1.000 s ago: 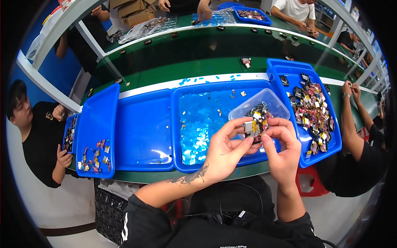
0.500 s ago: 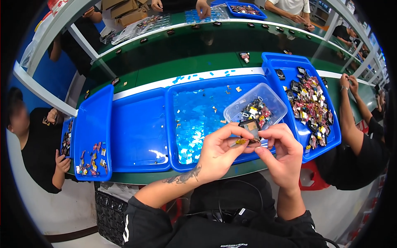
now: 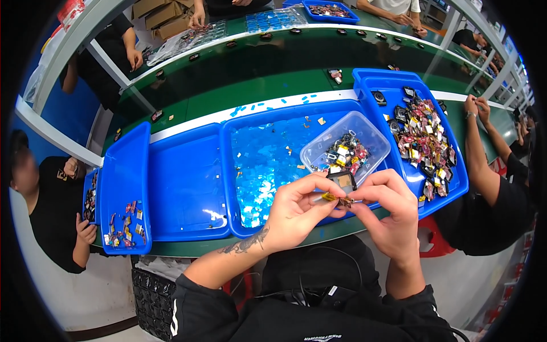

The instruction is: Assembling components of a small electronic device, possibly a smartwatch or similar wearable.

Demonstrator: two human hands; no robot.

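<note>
one small dark part (image 3: 341,188) was pinched between the left hand (image 3: 299,210) and right hand (image 3: 388,212), with many parts waiting in the clear tub (image 3: 373,137).

Bright blue on every tray (image 3: 188,188). Pale blue shreds littering the middle tray's (image 3: 268,165) floor. Clear tub (image 3: 345,149), filled with black, yellow and pink bits. Same mix of black, pink and yellow heaped in the right tray (image 3: 399,91). Dark green over the bench (image 3: 256,85), edged by a white strip (image 3: 194,122). Small part (image 3: 342,191) black-framed with a yellow tab. Dark tattoo pattern along the left forearm (image 3: 242,246). Black sleeves (image 3: 205,310).
</note>
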